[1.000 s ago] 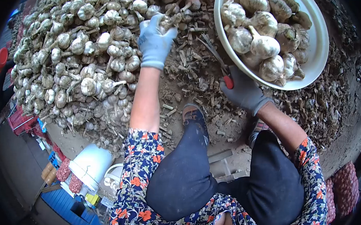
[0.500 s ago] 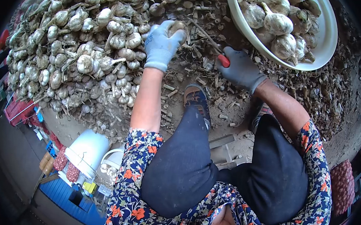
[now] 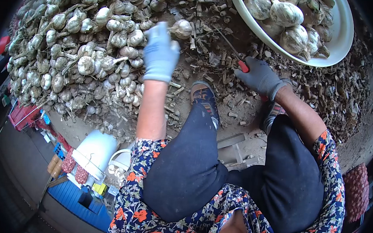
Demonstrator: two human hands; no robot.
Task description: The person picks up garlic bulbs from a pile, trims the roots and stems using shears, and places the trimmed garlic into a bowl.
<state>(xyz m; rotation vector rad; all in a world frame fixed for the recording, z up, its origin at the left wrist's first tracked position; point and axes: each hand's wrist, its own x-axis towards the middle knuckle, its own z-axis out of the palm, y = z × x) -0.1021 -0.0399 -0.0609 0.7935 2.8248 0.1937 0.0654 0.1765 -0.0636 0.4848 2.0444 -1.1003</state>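
Note:
My left hand (image 3: pixel 160 56), in a pale grey-blue glove, is blurred by motion beside the garlic heap (image 3: pixel 87 44). Its fingers point forward with the thumb apart, and I see nothing held in it. A garlic bulb (image 3: pixel 182 29) lies just beyond its fingertips on the trimmings. My right hand (image 3: pixel 260 75), in a darker grey glove, is closed round the red handle of a knife (image 3: pixel 231 45). The thin blade points forward and left, over the ground, apart from the bulb.
A white basin (image 3: pixel 282 51) of large garlic bulbs stands at front right. Cut stems and dry skins (image 3: pixel 326 96) litter the ground. My shoe (image 3: pixel 205 98) is between my hands. A white bucket (image 3: pixel 93 153) stands behind left; a net sack (image 3: pixel 356 193) is at far right.
My left hand has come away from the garlic bulb, back and slightly left. My right hand and the knife have shifted a little right and back.

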